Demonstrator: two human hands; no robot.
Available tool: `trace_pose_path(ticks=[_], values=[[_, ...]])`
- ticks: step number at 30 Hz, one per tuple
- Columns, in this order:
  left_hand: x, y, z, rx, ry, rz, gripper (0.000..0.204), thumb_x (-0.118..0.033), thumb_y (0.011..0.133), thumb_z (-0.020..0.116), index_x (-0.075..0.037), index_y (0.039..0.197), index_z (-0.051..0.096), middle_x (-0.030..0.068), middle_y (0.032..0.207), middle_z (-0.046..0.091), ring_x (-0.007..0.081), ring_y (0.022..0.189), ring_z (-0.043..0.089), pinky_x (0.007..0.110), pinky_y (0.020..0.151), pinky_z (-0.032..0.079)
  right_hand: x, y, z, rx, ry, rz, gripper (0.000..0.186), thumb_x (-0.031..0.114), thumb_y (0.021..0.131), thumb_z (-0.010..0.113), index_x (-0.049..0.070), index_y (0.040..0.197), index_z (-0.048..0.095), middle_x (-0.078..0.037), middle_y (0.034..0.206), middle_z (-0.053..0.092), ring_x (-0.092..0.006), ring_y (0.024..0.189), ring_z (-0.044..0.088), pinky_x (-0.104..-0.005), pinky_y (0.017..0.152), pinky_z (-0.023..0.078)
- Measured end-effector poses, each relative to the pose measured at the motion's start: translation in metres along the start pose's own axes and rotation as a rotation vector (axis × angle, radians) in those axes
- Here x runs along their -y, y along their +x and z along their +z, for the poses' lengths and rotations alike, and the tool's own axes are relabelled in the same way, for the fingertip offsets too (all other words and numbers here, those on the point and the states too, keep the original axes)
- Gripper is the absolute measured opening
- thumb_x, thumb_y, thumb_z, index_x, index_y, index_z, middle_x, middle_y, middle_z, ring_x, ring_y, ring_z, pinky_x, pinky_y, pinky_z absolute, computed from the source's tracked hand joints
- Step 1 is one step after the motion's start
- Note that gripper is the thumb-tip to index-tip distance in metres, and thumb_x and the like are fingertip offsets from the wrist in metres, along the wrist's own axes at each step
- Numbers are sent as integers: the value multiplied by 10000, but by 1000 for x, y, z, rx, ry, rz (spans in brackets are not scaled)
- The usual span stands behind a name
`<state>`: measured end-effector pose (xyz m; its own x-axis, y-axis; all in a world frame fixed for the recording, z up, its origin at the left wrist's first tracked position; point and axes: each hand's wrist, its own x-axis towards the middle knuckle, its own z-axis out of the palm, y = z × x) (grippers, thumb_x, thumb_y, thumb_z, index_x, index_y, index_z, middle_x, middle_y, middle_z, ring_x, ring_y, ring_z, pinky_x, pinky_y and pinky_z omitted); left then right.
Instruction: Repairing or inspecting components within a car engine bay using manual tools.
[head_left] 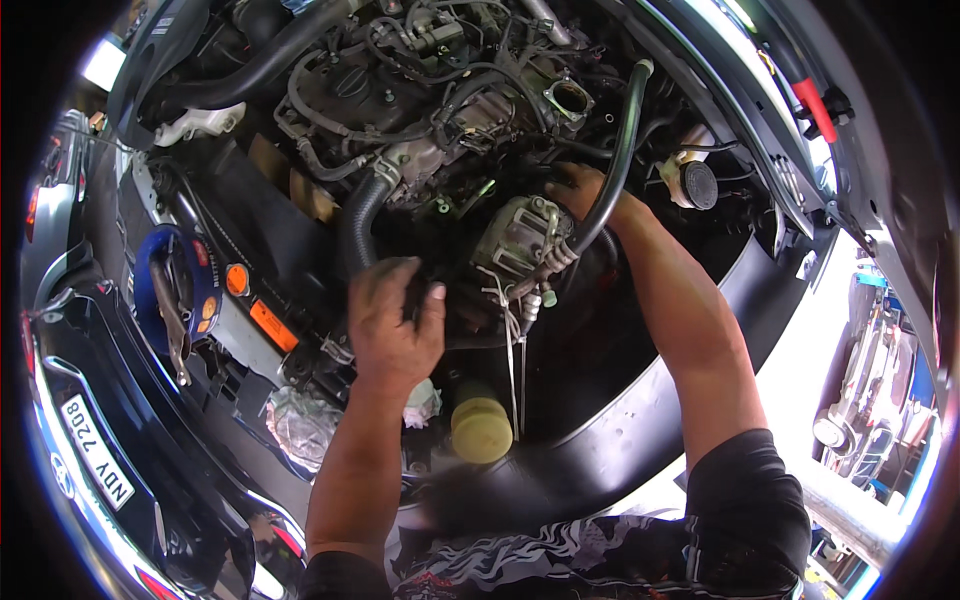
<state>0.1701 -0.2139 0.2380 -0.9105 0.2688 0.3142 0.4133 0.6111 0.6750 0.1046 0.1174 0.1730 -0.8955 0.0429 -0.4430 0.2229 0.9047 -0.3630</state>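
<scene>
In the engine bay, my left hand is raised with its thumb apart from the fingers, just in front of the thick black radiator hose. Nothing shows in its grasp. My right hand reaches in deep beyond a grey metal unit that looks like an air-conditioning compressor; its fingers are hidden in the dark there. A glossy black hose curves down across the right wrist to that unit. White cord is looped about the unit's hose end and hangs down. Behind stands the engine.
A yellow round cap sits close to my body. Crumpled plastic and a blue roll-shaped item with a metal tool lie along the front panel. A reservoir with a black cap stands at right. A dark car is parked at left.
</scene>
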Motion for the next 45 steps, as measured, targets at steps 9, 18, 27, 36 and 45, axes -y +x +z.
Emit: trace_pose_path(ticks=[9,18,27,36,45], values=[[103,-46,-68,-187,459,-431,412,-167,865,668,22,1218,577,204,1267,515,351,1200,489,436,1022,403,0,83,18,167,-147,31,862,520,847,600,-92,1402,352,-318,1342,489,-416,1282,463,-421,1083,370],[84,-58,-69,-95,402,-534,483,-225,888,675,23,1277,532,199,1292,492,359,1214,483,415,1032,395,9,92,15,162,-55,-47,894,524,749,722,-67,1352,428,-292,1299,541,-393,1252,501,-415,1064,394],[32,-32,-43,-67,91,-207,429,-140,878,644,39,1252,536,173,1258,518,300,1187,511,394,994,427,-6,111,27,218,6,-103,800,516,714,755,21,1301,532,-238,1255,593,-357,1193,554,-412,1028,420],[54,98,186,401,-753,-931,327,-120,871,545,-7,1168,619,108,1072,648,231,986,604,346,859,472,-10,117,32,241,-15,-7,952,563,657,779,13,1367,464,-242,1345,532,-360,1269,498,-406,1078,379],[137,116,297,699,-1140,-1093,304,-183,773,621,-65,1053,615,105,922,623,258,843,600,399,757,495,-17,117,35,148,34,-59,744,467,614,778,-12,1165,634,-247,1141,653,-336,1090,630,-415,931,490]])
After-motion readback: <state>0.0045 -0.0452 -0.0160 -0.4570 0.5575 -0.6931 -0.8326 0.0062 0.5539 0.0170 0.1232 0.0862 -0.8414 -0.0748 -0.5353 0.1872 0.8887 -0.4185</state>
